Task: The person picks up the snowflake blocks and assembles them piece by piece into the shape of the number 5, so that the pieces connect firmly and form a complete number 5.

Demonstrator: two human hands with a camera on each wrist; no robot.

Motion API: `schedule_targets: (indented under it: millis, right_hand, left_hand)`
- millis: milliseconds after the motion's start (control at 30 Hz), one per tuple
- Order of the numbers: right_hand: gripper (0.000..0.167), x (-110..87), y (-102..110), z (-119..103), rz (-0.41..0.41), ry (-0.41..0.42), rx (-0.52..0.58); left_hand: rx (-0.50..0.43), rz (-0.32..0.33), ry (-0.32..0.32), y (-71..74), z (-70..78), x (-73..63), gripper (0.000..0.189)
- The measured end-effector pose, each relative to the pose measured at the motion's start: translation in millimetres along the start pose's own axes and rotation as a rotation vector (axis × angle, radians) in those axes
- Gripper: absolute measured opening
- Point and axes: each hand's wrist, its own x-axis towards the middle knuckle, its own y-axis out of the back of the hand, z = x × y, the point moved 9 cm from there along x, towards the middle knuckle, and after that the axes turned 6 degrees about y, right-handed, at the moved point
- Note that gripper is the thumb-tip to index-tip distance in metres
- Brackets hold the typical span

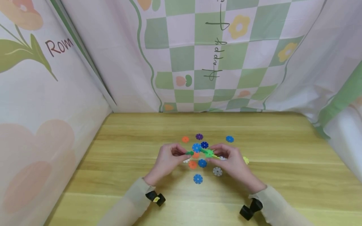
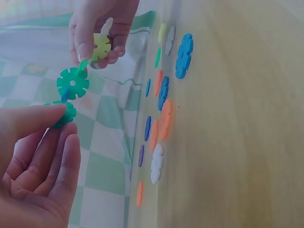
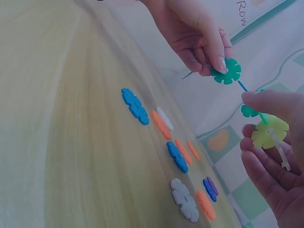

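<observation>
A chain of notched plastic snowflake discs stretches between the two hands above the table. My left hand (image 1: 168, 160) pinches the green disc (image 2: 67, 115) at its left end between thumb and fingers. From there run a blue disc (image 1: 196, 147), another green disc (image 2: 72, 83), a light green disc (image 1: 209, 153), a yellow disc (image 3: 270, 132) and a white disc (image 3: 281, 151), slotted edge to edge. My right hand (image 1: 234, 163) grips the chain near the light green and yellow discs, its thumb in front. The white one points away past the fingers.
Loose discs lie flat on the wooden table (image 1: 135, 131) under and around the hands: orange (image 1: 185, 139), purple (image 1: 199, 136), blue (image 1: 198, 179), grey-white (image 1: 217, 171) and yellow (image 1: 246, 160) among several. A checked curtain (image 1: 209, 56) hangs behind the table's back edge.
</observation>
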Motion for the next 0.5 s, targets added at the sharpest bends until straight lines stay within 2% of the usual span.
schedule_targets:
  millis: [300,500]
  right_hand:
    - [0.04,0.1,-4,-3,-0.003,-0.01,0.015]
    - [0.042,-0.2,-12,-5,-0.045,0.001,0.037]
  left_hand:
    - [-0.027,0.049,-0.026,0.3,0.2,0.4,0.013]
    - [-0.046,0.072,-0.033,-0.6,-1.1,1.9,0.014]
